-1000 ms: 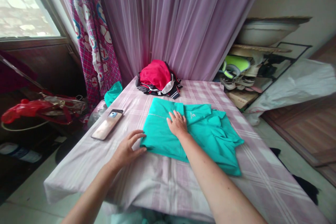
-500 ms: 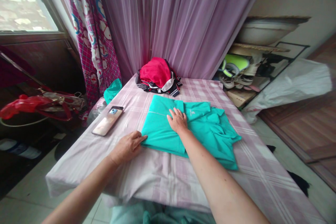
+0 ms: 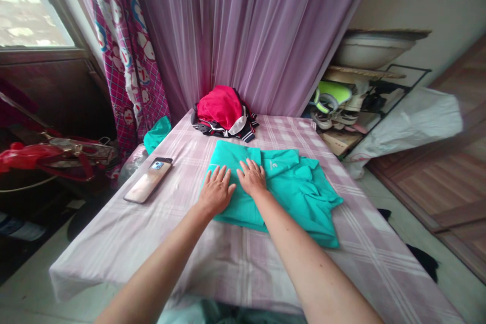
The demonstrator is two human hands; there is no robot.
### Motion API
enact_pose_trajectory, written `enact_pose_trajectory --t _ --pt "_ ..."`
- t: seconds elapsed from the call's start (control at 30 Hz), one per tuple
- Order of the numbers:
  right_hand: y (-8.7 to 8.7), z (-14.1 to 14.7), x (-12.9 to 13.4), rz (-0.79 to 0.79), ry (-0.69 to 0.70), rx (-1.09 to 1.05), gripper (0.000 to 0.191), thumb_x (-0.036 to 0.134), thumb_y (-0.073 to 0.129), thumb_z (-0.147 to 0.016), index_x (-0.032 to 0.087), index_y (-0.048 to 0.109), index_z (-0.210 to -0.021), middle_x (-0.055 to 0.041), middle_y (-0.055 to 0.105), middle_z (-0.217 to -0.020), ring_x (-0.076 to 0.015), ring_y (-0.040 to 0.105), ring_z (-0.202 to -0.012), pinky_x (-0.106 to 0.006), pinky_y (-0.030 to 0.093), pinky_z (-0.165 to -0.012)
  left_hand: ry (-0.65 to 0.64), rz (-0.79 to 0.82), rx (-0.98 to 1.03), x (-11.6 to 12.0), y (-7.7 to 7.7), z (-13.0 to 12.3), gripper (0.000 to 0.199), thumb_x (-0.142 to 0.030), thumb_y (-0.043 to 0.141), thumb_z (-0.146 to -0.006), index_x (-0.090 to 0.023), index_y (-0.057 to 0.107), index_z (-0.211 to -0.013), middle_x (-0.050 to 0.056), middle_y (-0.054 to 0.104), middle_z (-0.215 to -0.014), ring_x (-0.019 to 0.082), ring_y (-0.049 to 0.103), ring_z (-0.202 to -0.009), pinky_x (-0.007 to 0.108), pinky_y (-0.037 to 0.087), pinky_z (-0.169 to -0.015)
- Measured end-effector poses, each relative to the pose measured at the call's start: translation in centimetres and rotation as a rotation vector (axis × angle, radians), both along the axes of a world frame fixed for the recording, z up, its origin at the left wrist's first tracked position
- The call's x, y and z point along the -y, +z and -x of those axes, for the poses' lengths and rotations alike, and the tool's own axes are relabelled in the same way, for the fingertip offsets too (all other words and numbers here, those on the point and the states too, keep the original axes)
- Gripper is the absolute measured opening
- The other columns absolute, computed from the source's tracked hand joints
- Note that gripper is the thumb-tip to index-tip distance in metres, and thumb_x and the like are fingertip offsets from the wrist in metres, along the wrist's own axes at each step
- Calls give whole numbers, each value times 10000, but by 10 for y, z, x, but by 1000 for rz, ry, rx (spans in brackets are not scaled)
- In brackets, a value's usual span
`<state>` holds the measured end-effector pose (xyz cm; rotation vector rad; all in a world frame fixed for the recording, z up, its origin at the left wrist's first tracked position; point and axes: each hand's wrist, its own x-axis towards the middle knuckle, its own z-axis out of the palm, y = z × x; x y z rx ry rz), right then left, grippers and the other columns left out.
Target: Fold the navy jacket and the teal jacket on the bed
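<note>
A turquoise shirt (image 3: 292, 192) lies partly folded on the table (image 3: 159, 243), which a pink-and-white checked cloth covers. Its left part is a flat folded panel; the right part spreads out with creases and a small white print. My left hand (image 3: 217, 190) rests on the left side of the panel, palm down with fingers spread. Close beside it, my right hand (image 3: 252, 176) lies flat on the panel near its right edge, fingers also apart. Neither hand grips anything.
A phone (image 3: 148, 180) lies on the table to the left. At the back sits a heap of red and dark clothes (image 3: 220, 111) before a purple curtain (image 3: 246, 35). On the right stands a rack (image 3: 374, 106) with shoes and a basin (image 3: 375, 50).
My left hand has let go of the shirt's lower left edge and moved up and right onto the panel, fingers opening flat. My right hand stays on the shirt. The view has shifted slightly.
</note>
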<state>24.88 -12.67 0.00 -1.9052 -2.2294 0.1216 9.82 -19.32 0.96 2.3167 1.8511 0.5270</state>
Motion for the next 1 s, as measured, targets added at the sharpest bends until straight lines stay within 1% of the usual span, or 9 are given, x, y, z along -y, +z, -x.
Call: enact_pose_trajectory --t 0.1,0.2,0.3,0.4,0.6,0.77,0.83,0.9,1.0 --pt "-1 -1 -1 3 7 -15 530 439 292 -1014 277 462 -1489 -53 368 -1603 -220 294 -1469 -459 212 -1187 1 46 8 0 -17 -2 581 -455 440 -960 -225 438 -1493 92 391 -1590 310 292 -1490 524 181 -1227" --pt "1 -1 -1 5 13 -41 530 434 290 -1018 272 454 -1496 -61 361 -1606 -221 293 -1471 -465 209 -1189 4 36 16 1 -22 1 586 -466 445 -954 -231 443 -1491 86 383 -1594 314 292 -1490 520 179 -1229" --pt "5 -1 4 -20 18 -46 535 433 306 -1019 250 449 -1500 -84 347 -1611 -236 282 -1476 -470 188 -1194 12 53 -3 1 -21 1 591 -469 451 -951 -227 446 -1489 86 383 -1594 313 295 -1489 514 182 -1228" --pt "7 -7 13 -64 38 -37 544 443 329 -1017 251 421 -1517 -93 309 -1627 -249 238 -1494 -491 151 -1200 18 65 -25 0 -19 0 596 -470 446 -952 -212 445 -1489 95 382 -1593 315 293 -1489 517 188 -1224" --pt "0 -24 24 62 21 -55 549 467 312 -1018 282 392 -1529 -75 292 -1635 -240 241 -1497 -526 182 -1189 10 56 -53 0 -21 -1 601 -475 437 -953 -203 443 -1490 104 381 -1592 325 295 -1487 534 191 -1218" --pt "-1 -23 26 48 22 -72 550 456 319 -1016 266 396 -1527 -80 296 -1632 -238 235 -1500 -527 188 -1192 17 61 -107 0 -19 -1 600 -477 426 -961 -203 436 -1495 100 379 -1593 319 299 -1486 524 214 -1216" --pt "2 -24 26 47 34 -72 547 455 334 -1013 260 412 -1518 -91 317 -1623 -247 256 -1492 -531 207 -1183 16 53 -154 0 -17 -1 600 -479 404 -971 -196 427 -1500 101 379 -1592 313 304 -1485 521 230 -1211" --pt "5 -30 25 36 61 -72 524 449 345 -1010 261 463 -1485 -99 365 -1599 -252 303 -1471 -528 230 -1172 16 41 -208 1 -16 -1 601 -475 377 -984 -185 411 -1509 103 379 -1593 303 306 -1485 514 244 -1208" --pt "10 -53 18 -10 40 -77 486 429 358 -1005 257 536 -1423 -108 448 -1547 -253 384 -1423 -501 270 -1156 19 23 -274 2 -17 -2 600 -469 355 -995 -180 394 -1519 105 380 -1592 293 313 -1483 503 263 -1205"
